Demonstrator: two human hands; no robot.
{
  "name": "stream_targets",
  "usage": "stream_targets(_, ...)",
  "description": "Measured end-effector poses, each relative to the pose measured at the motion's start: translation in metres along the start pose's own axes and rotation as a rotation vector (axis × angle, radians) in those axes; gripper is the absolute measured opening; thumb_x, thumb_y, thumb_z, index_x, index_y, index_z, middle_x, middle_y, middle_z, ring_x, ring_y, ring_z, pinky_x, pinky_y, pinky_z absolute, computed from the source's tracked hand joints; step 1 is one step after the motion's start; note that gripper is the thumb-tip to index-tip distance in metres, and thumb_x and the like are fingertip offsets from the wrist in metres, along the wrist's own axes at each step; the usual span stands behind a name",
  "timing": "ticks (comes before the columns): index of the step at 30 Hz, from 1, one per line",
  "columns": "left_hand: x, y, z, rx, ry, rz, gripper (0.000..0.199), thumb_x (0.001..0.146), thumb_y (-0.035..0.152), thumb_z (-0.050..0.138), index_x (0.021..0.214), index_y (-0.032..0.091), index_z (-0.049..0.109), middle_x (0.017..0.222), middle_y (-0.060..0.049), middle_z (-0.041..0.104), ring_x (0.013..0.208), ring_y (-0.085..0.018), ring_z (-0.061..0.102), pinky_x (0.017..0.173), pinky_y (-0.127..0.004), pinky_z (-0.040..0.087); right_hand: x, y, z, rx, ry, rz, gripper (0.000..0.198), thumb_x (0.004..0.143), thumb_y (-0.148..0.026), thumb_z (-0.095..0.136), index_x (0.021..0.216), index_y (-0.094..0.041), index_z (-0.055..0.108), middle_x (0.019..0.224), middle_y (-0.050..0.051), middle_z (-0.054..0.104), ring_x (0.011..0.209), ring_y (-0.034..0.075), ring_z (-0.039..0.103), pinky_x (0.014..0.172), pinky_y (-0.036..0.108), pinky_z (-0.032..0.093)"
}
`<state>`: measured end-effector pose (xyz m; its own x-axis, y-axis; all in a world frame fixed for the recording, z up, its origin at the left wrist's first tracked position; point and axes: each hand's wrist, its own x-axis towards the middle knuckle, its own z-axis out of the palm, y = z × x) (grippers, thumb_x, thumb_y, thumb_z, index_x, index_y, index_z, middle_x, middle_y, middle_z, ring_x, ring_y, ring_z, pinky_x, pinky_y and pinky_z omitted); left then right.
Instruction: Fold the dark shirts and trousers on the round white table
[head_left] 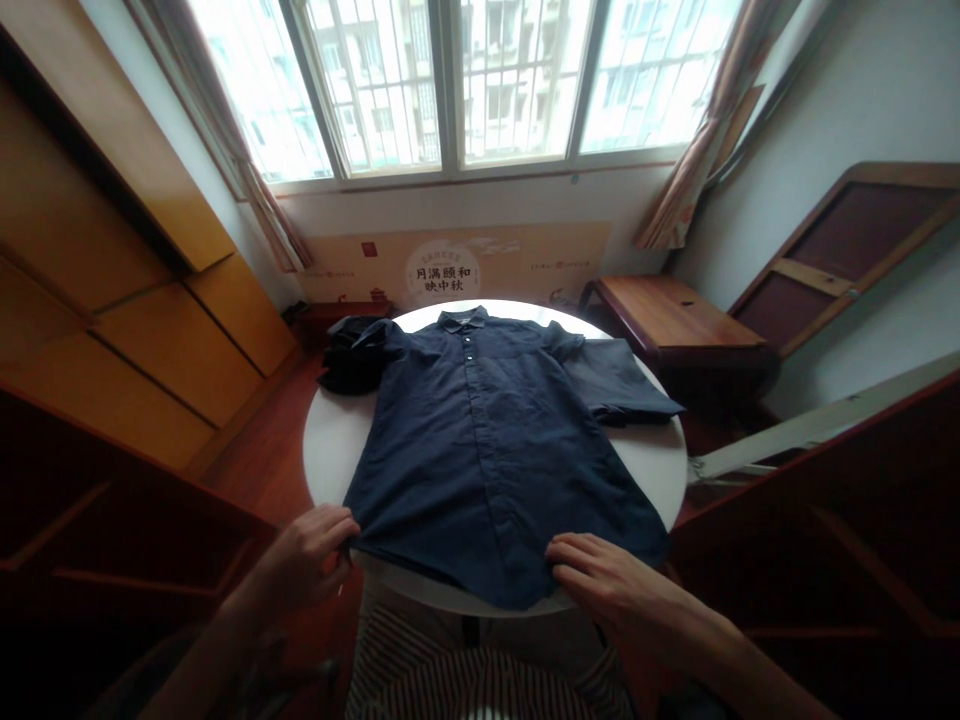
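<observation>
A dark blue short-sleeved shirt (450, 450) lies spread front side up on a round white table (330, 450), its collar toward the window and its hem toward me. My left hand (322, 545) pinches the shirt's left hem corner at the table's edge. On the hem, right of the button line, my right hand (589, 565) has its fingers closed at the cloth's edge; the thumb is hidden beneath. The cloth between both hands lies mostly flat, with light creases.
Dark bundled clothing (352, 355) sits at the table's back left. Folded grey-blue clothing (619, 380) lies at the right, partly under the shirt's sleeve. A wooden side table (682, 315) stands behind at right, and yellow cabinets (172, 350) line the left.
</observation>
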<state>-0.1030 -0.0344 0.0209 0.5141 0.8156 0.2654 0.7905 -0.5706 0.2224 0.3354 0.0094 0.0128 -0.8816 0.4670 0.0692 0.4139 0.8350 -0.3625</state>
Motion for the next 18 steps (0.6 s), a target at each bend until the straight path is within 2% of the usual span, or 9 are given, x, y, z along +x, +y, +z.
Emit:
stream_targets(4,0.002,-0.002,-0.021,-0.096,-0.187,-0.043,0.006,0.087,0.021,0.059,0.084,0.02,0.063,0.081,-0.002,0.064,0.073,-0.015,0.059,0.068,-0.024,0.047,0.006,0.0,-0.02,0.133,0.0,0.013,0.017,0.097,-0.024,0.052,0.087,-0.019,0.064,0.101,0.008,0.066,0.095,0.018,0.062,0.087,0.032,0.051)
stream_targets(6,0.02,-0.008,-0.027,-0.148,-0.198,-0.054,0.014,0.091,0.028,0.059,0.081,0.019,0.065,0.077,-0.002,0.064,0.07,-0.014,0.059,0.066,-0.022,0.046,0.017,0.022,-0.042,0.224,0.033,0.012,0.02,0.098,-0.031,0.053,0.089,-0.019,0.066,0.103,0.009,0.067,0.092,0.017,0.063,0.084,0.029,0.051)
stream_targets(8,0.053,-0.019,-0.028,-0.19,-0.141,-0.076,0.025,0.094,0.033,0.056,0.078,0.018,0.065,0.072,-0.001,0.064,0.065,-0.012,0.058,0.064,-0.021,0.045,0.039,0.061,-0.066,0.289,0.115,0.031,0.024,0.098,-0.035,0.052,0.094,-0.018,0.068,0.101,0.01,0.068,0.089,0.017,0.064,0.083,0.029,0.051)
stream_targets(11,0.132,-0.048,-0.02,-0.248,0.014,-0.144,0.034,0.095,0.039,0.053,0.076,0.016,0.068,0.068,-0.002,0.064,0.059,-0.012,0.055,0.058,-0.021,0.042,0.095,0.139,-0.1,0.299,0.274,0.163,0.032,0.092,-0.044,0.057,0.09,-0.015,0.071,0.087,0.009,0.07,0.075,0.018,0.064,0.07,0.028,0.052)
stream_targets(12,0.164,-0.06,-0.015,-0.278,0.058,-0.182,0.034,0.094,0.04,0.054,0.078,0.015,0.069,0.068,-0.002,0.065,0.059,-0.012,0.056,0.057,-0.022,0.042,0.117,0.164,-0.11,0.274,0.324,0.242,0.034,0.089,-0.045,0.06,0.088,-0.014,0.071,0.08,0.008,0.07,0.069,0.017,0.063,0.065,0.028,0.051)
stream_targets(14,0.23,-0.085,-0.004,-0.295,0.126,-0.249,0.03,0.09,0.038,0.057,0.083,0.014,0.073,0.073,-0.004,0.07,0.065,-0.014,0.061,0.062,-0.022,0.046,0.162,0.21,-0.125,0.217,0.339,0.447,0.032,0.088,-0.041,0.06,0.09,-0.011,0.073,0.07,0.006,0.069,0.065,0.017,0.063,0.061,0.026,0.05)
stream_targets(16,0.293,-0.111,0.01,-0.248,0.167,-0.362,0.025,0.088,0.031,0.057,0.087,0.013,0.075,0.083,-0.006,0.074,0.076,-0.017,0.067,0.072,-0.023,0.049,0.202,0.244,-0.134,0.145,0.308,0.619,0.025,0.087,-0.031,0.061,0.093,-0.011,0.074,0.076,0.007,0.071,0.071,0.018,0.066,0.067,0.026,0.051)
stream_targets(18,0.344,-0.135,0.025,-0.205,0.145,-0.539,0.025,0.088,0.025,0.056,0.093,0.012,0.076,0.089,-0.009,0.075,0.084,-0.019,0.07,0.08,-0.024,0.05,0.233,0.271,-0.139,0.109,0.288,0.71,0.021,0.084,-0.023,0.063,0.096,-0.011,0.075,0.088,0.009,0.074,0.079,0.019,0.068,0.075,0.026,0.052)
